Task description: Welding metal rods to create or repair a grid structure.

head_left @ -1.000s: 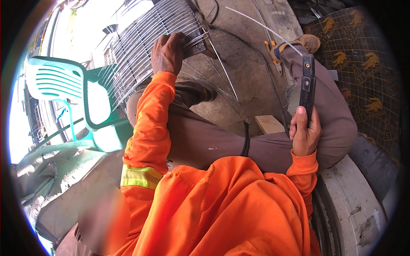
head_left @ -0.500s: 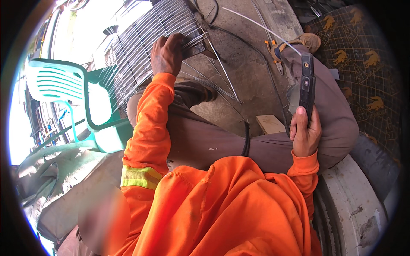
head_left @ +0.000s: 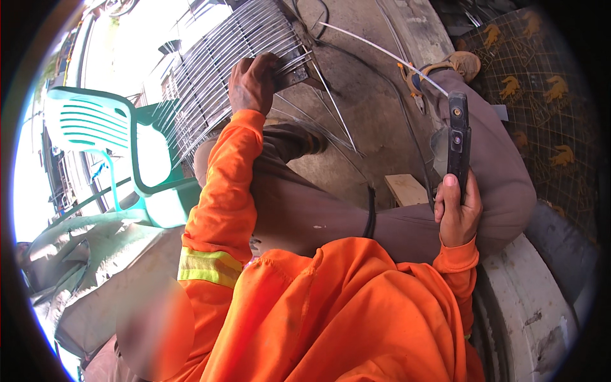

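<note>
My right hand (head_left: 459, 213) is closed around a black electrode holder (head_left: 457, 137) held upright over my right thigh. From its top a long, thin, pale welding rod (head_left: 385, 52) slants up and to the left, its tip close to the grating but apart from it. My left hand (head_left: 252, 83) lies at the right edge of a metal bar grating (head_left: 223, 54), fingers curled over the bars. Many thin parallel bars cross darker ones there. Several loose thin rods (head_left: 334, 105) stick out below that edge. What the left fingertips touch is hidden.
A green plastic chair (head_left: 135, 153) stands left. Pliers with orange handles (head_left: 417, 99) lie near my right shoe (head_left: 466, 65). Black cable (head_left: 388, 79) crosses the concrete floor (head_left: 353, 70). There is a wooden block (head_left: 407, 190) between my legs and a dark printed sheet (head_left: 534, 108) at right.
My right hand and the electrode holder have come down slightly, and the rod's tip has shifted down and left. My left hand stays on the grating.
</note>
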A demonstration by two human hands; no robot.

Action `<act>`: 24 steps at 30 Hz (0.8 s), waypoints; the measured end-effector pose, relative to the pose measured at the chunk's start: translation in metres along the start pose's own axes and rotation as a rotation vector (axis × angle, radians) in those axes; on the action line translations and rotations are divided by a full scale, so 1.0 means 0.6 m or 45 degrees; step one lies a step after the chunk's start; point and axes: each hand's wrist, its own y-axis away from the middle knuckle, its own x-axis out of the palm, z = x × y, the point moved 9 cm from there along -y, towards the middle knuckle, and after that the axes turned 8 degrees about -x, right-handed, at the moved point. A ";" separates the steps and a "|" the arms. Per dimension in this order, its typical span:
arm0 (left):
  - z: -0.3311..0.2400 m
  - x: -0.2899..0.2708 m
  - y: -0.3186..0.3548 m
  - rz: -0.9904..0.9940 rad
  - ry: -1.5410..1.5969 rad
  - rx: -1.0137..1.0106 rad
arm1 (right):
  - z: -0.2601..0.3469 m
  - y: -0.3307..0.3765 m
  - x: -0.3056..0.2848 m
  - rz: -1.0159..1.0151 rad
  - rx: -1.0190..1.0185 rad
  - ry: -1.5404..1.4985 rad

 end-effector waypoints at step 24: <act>0.005 0.004 0.000 0.028 -0.012 -0.087 | -0.003 0.010 -0.016 0.013 0.079 -0.015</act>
